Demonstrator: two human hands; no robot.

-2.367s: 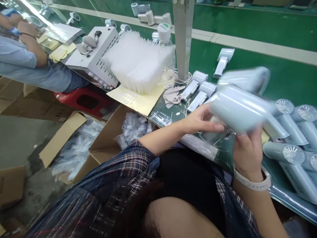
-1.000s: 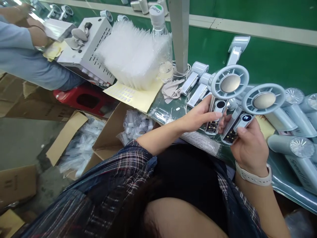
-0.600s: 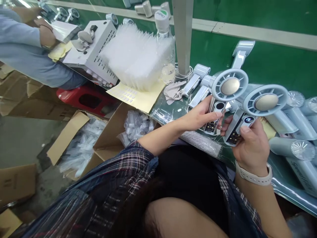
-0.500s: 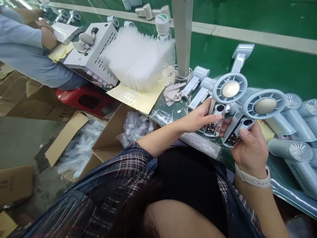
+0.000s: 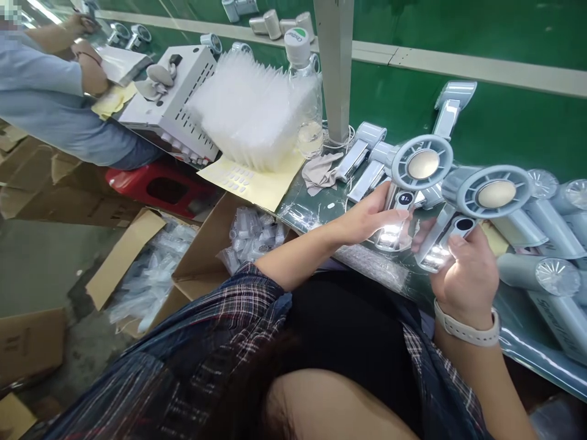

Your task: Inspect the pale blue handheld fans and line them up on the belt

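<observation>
My left hand [image 5: 365, 219] is closed around the handle of a pale blue handheld fan [image 5: 422, 164], its thumb lying across the front. That fan's small round display glows with digits, and bright white light shows on the handle below it. In my right hand [image 5: 470, 266] is a second handheld fan [image 5: 496, 193] of the same kind, with the thumb on its handle just under a dark round display. Bright light shows low on this handle too. Both fans are tilted with their round grilles facing up toward me, side by side above the table edge.
More fans [image 5: 550, 275] lie at the right, and others [image 5: 362, 150] beyond my left hand. A stack of white foam sheets [image 5: 252, 110], a bottle [image 5: 309, 104] and a grey post [image 5: 335, 67] stand leftward. Cardboard boxes [image 5: 197, 263] sit below. A co-worker [image 5: 46, 85] is at far left.
Bright light has come on at both fan handles, and digits have appeared on the left fan's display. Both hands keep their grip, with the fans shifted only slightly.
</observation>
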